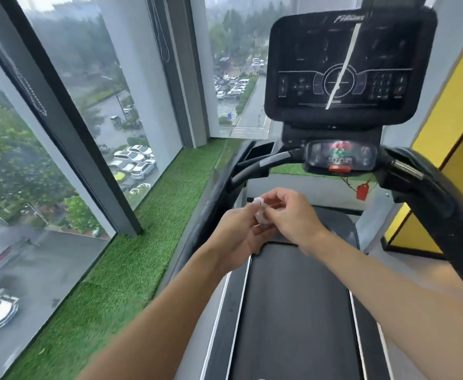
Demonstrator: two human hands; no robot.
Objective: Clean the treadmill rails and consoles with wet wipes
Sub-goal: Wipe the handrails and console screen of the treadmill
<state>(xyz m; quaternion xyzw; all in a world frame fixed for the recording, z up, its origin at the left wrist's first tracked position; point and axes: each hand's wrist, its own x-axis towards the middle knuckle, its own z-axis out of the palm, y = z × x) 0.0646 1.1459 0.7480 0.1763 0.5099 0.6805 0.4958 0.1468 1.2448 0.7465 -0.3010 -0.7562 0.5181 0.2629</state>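
Two bare forearms low in the frame, meeting at centre above the treadmill belt [293, 311]. Left grip [235, 229] and right grip [290, 215] both pinching one small crumpled white wet wipe [260, 212] held between them, clear of every surface. Looks like readying the wipe, unfolding or bunching it; no wiping begun.

Upper right: large dark console [351, 64] crossed by a bright streak of reflection. Just below, a smaller control panel [340, 157] with a red key, and a red safety tag [361, 191] dangling. Black left rail [252, 165] at centre, right rail [438, 204] curving down the right edge.

Next calls for spreading the wipe flat, then reaching forward to a rail or console.

Left half: windows [60, 105] over a rainy car park, green turf strip [131, 256] beneath.
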